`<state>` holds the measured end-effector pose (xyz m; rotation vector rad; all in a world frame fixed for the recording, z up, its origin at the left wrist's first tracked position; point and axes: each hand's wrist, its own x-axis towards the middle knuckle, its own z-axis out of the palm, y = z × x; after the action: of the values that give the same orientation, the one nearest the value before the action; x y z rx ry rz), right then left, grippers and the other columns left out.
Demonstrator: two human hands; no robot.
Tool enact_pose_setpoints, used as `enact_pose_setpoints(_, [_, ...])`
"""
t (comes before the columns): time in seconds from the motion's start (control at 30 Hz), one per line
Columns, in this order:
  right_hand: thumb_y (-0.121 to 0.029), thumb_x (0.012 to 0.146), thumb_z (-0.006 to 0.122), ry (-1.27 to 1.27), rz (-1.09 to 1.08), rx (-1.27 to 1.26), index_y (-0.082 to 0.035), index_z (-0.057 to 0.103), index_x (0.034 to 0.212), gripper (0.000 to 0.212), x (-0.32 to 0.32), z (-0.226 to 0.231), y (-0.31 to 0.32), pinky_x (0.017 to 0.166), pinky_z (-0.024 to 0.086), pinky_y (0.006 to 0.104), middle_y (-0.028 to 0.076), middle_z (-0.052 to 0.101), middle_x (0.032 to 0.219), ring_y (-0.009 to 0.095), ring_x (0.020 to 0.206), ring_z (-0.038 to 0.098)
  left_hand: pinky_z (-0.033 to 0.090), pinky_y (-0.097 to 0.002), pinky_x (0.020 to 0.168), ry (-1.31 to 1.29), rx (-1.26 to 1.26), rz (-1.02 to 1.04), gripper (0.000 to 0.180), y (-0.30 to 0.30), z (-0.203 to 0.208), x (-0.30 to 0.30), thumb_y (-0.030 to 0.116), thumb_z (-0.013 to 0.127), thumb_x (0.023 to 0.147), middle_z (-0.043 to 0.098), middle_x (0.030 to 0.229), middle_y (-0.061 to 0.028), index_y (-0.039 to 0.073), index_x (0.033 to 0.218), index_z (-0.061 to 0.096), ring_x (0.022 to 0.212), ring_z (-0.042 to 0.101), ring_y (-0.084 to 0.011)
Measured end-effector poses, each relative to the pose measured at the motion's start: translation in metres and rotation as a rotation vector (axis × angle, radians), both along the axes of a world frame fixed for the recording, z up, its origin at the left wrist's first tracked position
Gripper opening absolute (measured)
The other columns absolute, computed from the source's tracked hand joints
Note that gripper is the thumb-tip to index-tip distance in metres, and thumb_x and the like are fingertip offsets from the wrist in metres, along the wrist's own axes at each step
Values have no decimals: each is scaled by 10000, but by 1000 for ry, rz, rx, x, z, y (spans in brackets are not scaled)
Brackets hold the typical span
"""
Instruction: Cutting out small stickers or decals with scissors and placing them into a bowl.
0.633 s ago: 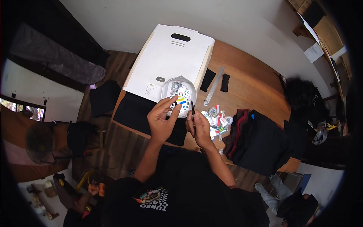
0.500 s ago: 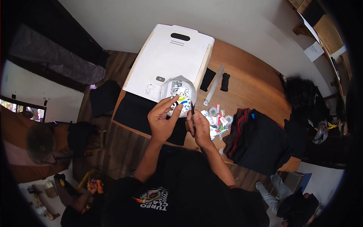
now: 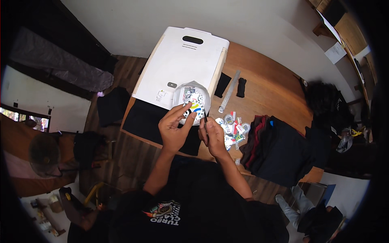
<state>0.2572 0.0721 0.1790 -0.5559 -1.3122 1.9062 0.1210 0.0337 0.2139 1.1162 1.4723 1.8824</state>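
Between thumb and fingers, my left hand (image 3: 175,126) pinches a white printed cutout (image 3: 196,108) with black, yellow and blue shapes. It is held over a round, whitish bowl-like container (image 3: 207,95) with more printed pieces inside. At the cutout's right edge, my right hand (image 3: 212,137) is closed around dark scissors (image 3: 206,120), their slim blades pointing away from me. Fingers hide most of the handles. Just right of that hand lies a pile of colourful printed cutouts and clear rolls (image 3: 234,131) on the wooden table (image 3: 267,85).
A large white heat-press-like machine (image 3: 182,60) stands at the far left of the table, with black cloth (image 3: 150,123) before it. A steel ruler (image 3: 230,92) and a small black bundle (image 3: 241,87) lie beyond the pile. Folded dark garments (image 3: 279,152) are stacked at right. People are nearby.
My hands, the cutout and the scissors stay nearly in place, with only a slight shift at the blades. At lower left, another person's hand and the orange thing there have moved out of sight.
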Motion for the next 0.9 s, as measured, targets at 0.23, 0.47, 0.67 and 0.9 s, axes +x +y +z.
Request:
enact_pose_setpoints(0.23, [-366, 1090, 355, 9, -7, 12, -50, 507, 989, 364, 0, 0, 0, 473, 272, 229, -47, 357, 547, 59, 450, 307, 548, -200, 765, 0, 1, -6, 369, -1, -1, 0, -146, 699, 840, 655, 1134, -161, -85, 1201, 655, 915, 637, -100])
enact_pose_setpoints(0.47, [-355, 1092, 351, 18, -15, 4, -50, 503, 986, 356, 0, -2, -1, 474, 270, 228, -46, 354, 544, 59, 449, 304, 574, -227, 797, -14, 4, -14, 367, -2, -1, 1, -152, 699, 835, 648, 1150, -177, -99, 1195, 648, 952, 660, -133])
enact_pose_setpoints(0.67, [-356, 1093, 352, -4, -28, -16, -51, 497, 974, 358, -1, -2, -2, 482, 271, 226, -47, 354, 539, 59, 446, 300, 570, -225, 786, -50, 4, 16, 356, 0, -4, 2, -127, 726, 826, 669, 1139, -172, -72, 1174, 679, 968, 676, -153])
enact_pose_setpoints(0.9, [-372, 1091, 348, 11, -22, -17, -54, 497, 971, 371, -2, 4, -1, 487, 272, 226, -47, 354, 537, 59, 445, 298, 575, -229, 792, -59, 16, 10, 357, 0, -3, 2, -130, 724, 826, 669, 1139, -176, -72, 1176, 677, 974, 677, -160])
